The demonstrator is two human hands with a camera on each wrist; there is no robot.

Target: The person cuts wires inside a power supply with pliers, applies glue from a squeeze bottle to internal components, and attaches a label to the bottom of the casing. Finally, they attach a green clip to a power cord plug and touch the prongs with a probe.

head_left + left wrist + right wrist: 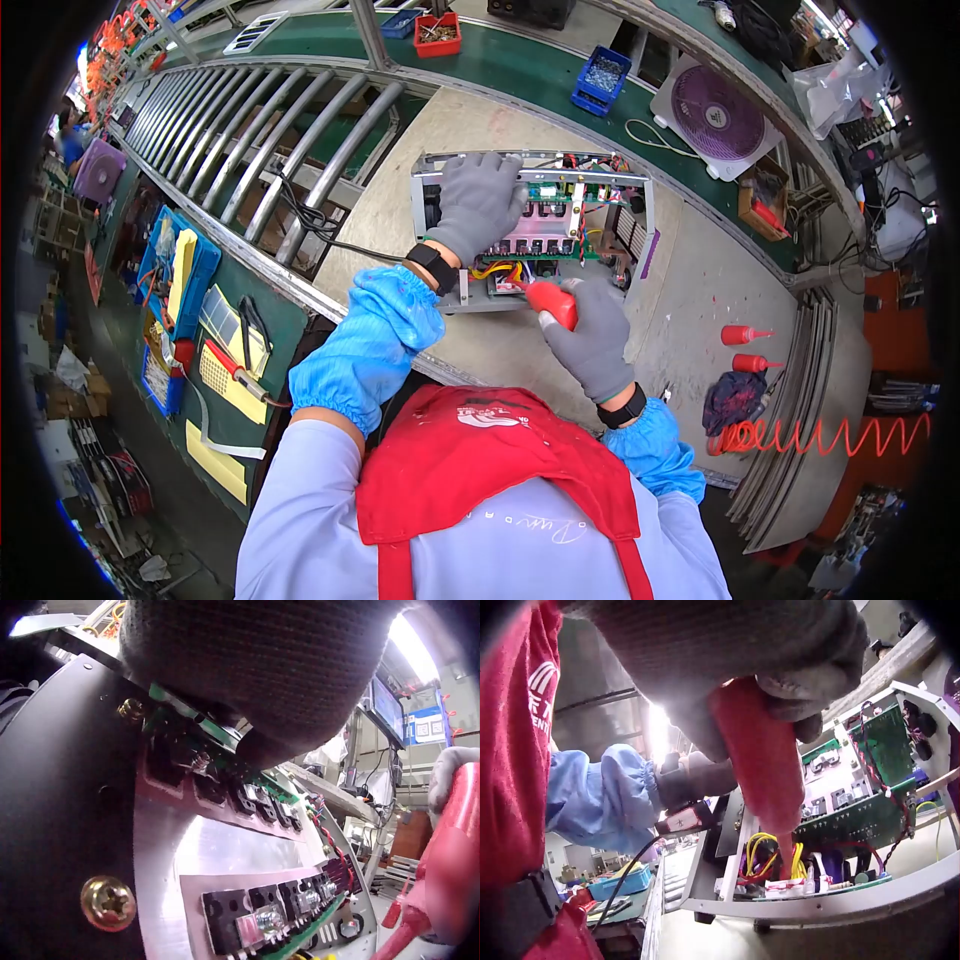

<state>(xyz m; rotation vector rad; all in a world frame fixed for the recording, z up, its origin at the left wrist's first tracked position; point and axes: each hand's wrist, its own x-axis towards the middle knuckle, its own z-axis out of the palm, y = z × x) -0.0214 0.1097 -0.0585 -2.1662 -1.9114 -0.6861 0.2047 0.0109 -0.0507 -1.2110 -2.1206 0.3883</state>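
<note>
Red bottle (pixel 761 754) — tip unclear near yellow wires (pixel 763 853). Left hand (pixel 251 667) — cropped, left wrist view.

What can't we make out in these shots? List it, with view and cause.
- Board area under the left hand: head view, covered by the glove.
- Exact tip contact of the red bottle: right wrist view, lost among wires and connectors.
- The bottle's lower end: left wrist view, cut off by the bottom edge.
- Content of the monitor: left wrist view, too oblique and small.
</note>
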